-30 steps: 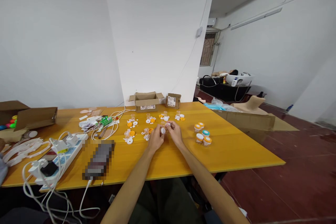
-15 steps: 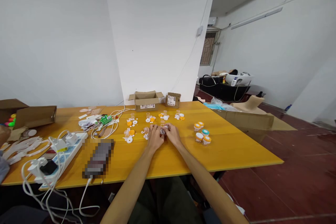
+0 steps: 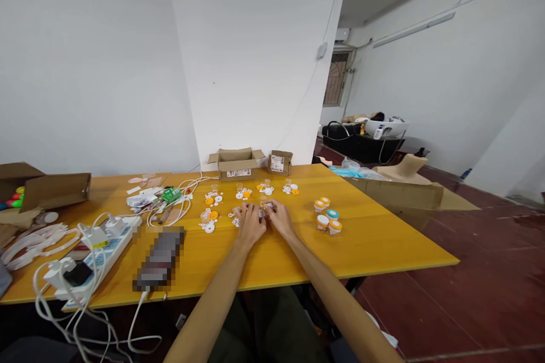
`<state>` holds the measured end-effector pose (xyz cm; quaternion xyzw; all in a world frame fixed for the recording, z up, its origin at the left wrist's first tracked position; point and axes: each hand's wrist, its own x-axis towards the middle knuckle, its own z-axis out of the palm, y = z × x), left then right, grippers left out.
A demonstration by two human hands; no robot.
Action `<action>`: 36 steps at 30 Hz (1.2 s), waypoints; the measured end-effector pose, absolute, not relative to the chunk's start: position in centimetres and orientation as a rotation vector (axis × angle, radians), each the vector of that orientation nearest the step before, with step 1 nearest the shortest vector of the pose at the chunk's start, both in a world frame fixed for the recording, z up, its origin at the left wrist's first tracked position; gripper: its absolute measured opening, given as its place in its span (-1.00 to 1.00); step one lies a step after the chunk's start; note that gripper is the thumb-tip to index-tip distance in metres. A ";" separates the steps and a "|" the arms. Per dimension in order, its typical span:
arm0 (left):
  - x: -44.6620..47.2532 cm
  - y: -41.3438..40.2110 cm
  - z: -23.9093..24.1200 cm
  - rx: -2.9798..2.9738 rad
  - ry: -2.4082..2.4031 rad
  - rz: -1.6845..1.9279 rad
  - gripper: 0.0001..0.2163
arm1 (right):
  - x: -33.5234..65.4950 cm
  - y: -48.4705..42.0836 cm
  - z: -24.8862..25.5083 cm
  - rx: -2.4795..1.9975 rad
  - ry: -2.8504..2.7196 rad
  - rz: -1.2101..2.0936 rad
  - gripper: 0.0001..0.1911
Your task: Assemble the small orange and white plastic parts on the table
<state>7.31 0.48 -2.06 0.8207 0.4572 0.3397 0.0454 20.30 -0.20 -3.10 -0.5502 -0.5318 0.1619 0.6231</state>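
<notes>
My left hand (image 3: 248, 224) and my right hand (image 3: 280, 218) rest side by side on the yellow table (image 3: 374, 244), fingertips meeting over a small white piece (image 3: 261, 213). Both hands have their fingers curled in a pinch round it; the piece is too small to name. Around them lie scattered white and orange round lids (image 3: 212, 216) and small clear cups (image 3: 239, 187). Several capped little jars (image 3: 327, 216) with orange, white and teal lids stand just right of my right hand.
Two open cardboard boxes (image 3: 237, 163) stand at the table's far edge by the white pillar. A white power strip (image 3: 104, 247) with plugs and tangled cables, a blurred dark device (image 3: 159, 257) and a brown box (image 3: 55, 188) fill the left side. Flat cardboard (image 3: 404, 193) lies beyond the right end.
Both hands have sunk from a raised position to the tabletop and shifted slightly left. The white lid that showed between the fingers is now mostly covered.
</notes>
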 end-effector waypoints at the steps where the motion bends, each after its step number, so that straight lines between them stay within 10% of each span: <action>1: 7.3 0.5 -2.1 2.494 1.396 1.053 -0.82 | 20.4 -0.1 -3.2 -1.258 -1.214 0.382 -0.87; 36: 7.2 0.3 -1.1 2.488 1.195 1.107 -0.56 | 19.9 0.4 -2.8 -1.076 -1.170 0.482 -0.81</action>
